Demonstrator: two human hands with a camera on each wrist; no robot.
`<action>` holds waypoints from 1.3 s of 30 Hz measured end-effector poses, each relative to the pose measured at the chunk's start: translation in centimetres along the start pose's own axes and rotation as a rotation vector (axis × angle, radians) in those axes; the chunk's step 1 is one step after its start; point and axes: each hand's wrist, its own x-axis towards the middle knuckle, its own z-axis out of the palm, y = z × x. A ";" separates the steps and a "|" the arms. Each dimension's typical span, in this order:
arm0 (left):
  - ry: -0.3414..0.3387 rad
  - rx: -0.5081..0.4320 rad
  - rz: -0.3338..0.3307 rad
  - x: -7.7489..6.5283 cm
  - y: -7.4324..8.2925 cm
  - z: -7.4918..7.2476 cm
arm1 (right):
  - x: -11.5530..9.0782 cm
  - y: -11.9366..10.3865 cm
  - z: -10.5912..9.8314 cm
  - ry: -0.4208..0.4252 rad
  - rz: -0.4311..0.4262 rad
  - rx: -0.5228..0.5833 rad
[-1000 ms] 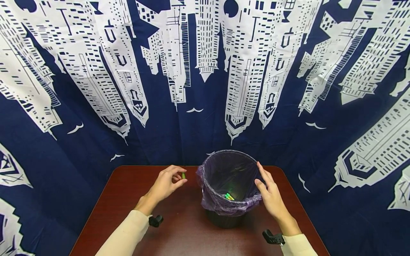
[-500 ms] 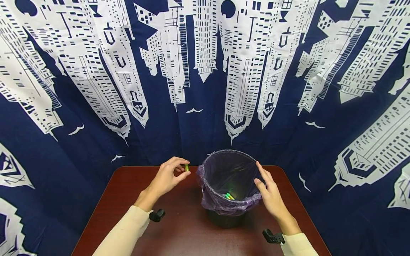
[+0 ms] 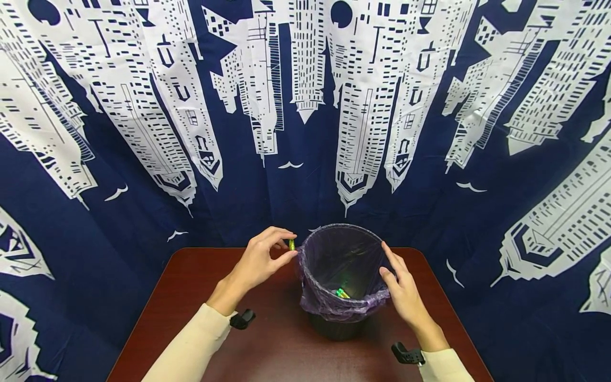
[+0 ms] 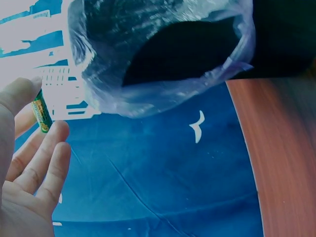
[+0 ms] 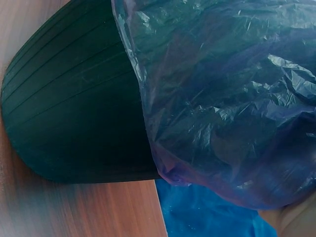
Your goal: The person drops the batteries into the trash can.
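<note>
My left hand (image 3: 258, 260) pinches a small green and yellow battery (image 3: 291, 244) upright between thumb and fingertips, right at the left rim of the trash bin (image 3: 336, 330). Gold lettering shows on the battery (image 4: 41, 111) in the left wrist view. A thin purple bag (image 3: 329, 307) lines the bin and folds over its rim. Inside, at the bottom, lie green and yellow pieces (image 3: 342, 293) that look like more batteries. Against the right side of the rim rests my right hand (image 3: 403, 289), fingers nearly straight; in the right wrist view the bag and bin hide most of it.
The bin stands on a reddish-brown table (image 3: 267, 345) with rounded far corners. Behind the table hangs a dark blue curtain (image 3: 248, 201) with white building and bird prints. Each wrist wears a black strap device (image 3: 242, 319).
My left hand has moved right and slightly up with the battery, from beside the bin to its left rim. The right hand and the bin have stayed in place.
</note>
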 end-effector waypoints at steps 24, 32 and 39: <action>-0.138 -0.030 0.046 3.6 3.2 1.1 | 0.2 -0.2 0.3 0.012 -0.029 0.022; -0.178 -0.007 0.070 6.0 4.2 1.6 | 0.1 -0.3 0.0 0.019 -0.034 0.028; -0.202 0.014 0.066 7.1 4.4 2.2 | 0.1 -0.1 0.1 0.015 -0.036 0.038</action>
